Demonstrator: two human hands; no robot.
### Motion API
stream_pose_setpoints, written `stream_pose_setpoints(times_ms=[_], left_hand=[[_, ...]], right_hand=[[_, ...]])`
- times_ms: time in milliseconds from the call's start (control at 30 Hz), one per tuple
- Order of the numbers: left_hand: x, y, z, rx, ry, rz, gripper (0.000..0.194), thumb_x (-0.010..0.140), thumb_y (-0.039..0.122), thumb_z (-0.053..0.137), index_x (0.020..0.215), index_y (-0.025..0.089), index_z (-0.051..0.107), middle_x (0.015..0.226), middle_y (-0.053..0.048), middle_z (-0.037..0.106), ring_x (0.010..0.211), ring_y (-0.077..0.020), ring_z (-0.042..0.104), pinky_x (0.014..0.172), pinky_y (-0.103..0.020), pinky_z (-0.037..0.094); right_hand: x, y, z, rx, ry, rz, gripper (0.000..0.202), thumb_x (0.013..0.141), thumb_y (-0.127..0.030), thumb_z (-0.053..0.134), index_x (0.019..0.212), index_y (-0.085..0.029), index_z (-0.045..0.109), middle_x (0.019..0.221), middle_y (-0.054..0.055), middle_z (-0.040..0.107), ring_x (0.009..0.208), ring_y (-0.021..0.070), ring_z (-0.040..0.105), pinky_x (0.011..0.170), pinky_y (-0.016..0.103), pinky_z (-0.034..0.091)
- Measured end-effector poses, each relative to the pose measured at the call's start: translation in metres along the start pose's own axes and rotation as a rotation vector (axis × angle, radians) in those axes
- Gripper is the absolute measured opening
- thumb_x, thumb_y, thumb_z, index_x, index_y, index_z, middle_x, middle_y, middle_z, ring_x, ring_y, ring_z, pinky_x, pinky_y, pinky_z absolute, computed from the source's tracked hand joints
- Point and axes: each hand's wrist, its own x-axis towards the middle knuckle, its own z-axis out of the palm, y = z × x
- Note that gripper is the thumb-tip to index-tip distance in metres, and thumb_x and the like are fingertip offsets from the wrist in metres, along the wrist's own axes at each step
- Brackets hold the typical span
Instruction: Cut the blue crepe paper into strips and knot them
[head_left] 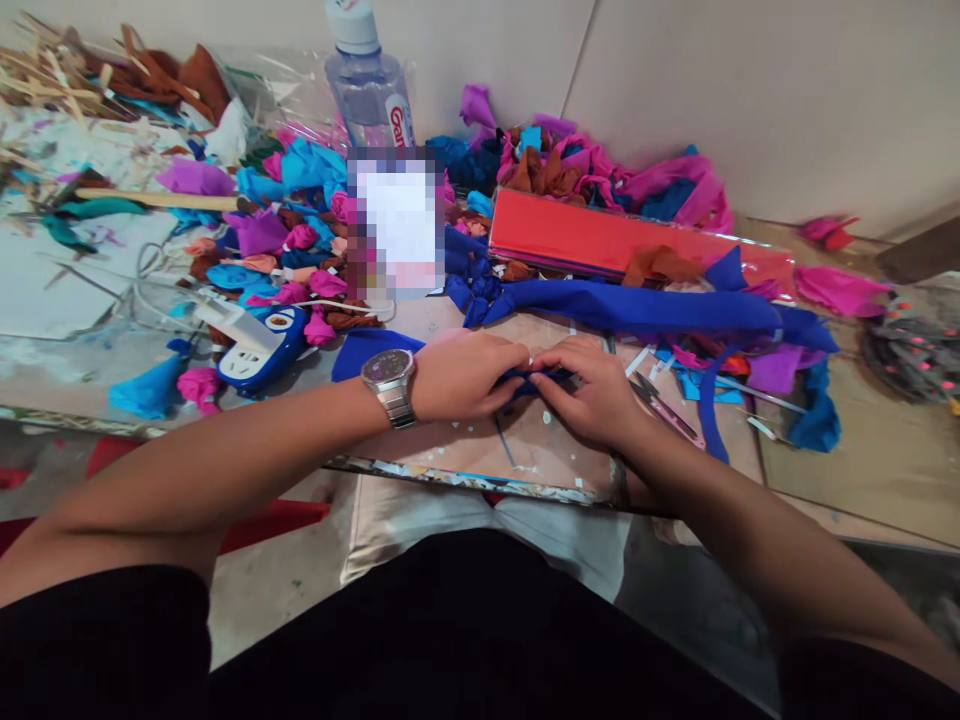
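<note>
My left hand (472,373), with a watch (388,375) on its wrist, pinches a dark blue fabric strip (541,382) near the table's front edge. Close beside it, my right hand (589,385) has its fingers closed on the same strip. The fingertips of both hands nearly meet, and much of the strip is hidden under them. A blue cloth piece (352,352) shows behind my left wrist. Behind the hands a long folded blue cloth (645,307) stretches to the right, beside a bunch of blue knotted pieces (480,290).
Scissors (671,412) lie right of my right hand. A red packet (600,235), a water bottle (369,90) and a blurred upright item (397,225) stand or lie behind. To the left are a blue-and-white power socket (262,350), colourful fabric pieces (259,232) and wooden sticks (45,75).
</note>
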Motion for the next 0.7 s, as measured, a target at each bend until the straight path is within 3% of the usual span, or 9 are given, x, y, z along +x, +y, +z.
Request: stream_pose_setpoints(times_ms=[500, 700], left_hand=[[-0.0001, 0.0009, -0.0016, 0.007, 0.017, -0.007, 0.021, 0.100, 0.033, 0.053, 0.104, 0.019, 0.068, 0.091, -0.006, 0.076, 0.084, -0.0223, 0.072, 0.063, -0.033, 0.035], [-0.0013, 0.0026, -0.0021, -0.029, 0.018, 0.022, 0.021, 0.099, 0.030, 0.052, 0.108, 0.022, 0.069, 0.098, -0.004, 0.077, 0.090, -0.0216, 0.072, 0.066, -0.032, 0.038]], right_hand=[[0.0008, -0.0041, -0.0005, 0.010, -0.029, -0.040, 0.001, 0.097, -0.023, 0.067, 0.098, -0.022, 0.068, 0.089, 0.004, 0.073, 0.087, 0.0245, 0.067, 0.084, 0.042, 0.047], [0.0013, -0.0055, 0.0005, 0.008, -0.058, -0.043, 0.003, 0.095, -0.020, 0.064, 0.097, -0.022, 0.064, 0.089, 0.004, 0.071, 0.088, 0.0245, 0.064, 0.085, 0.042, 0.045]])
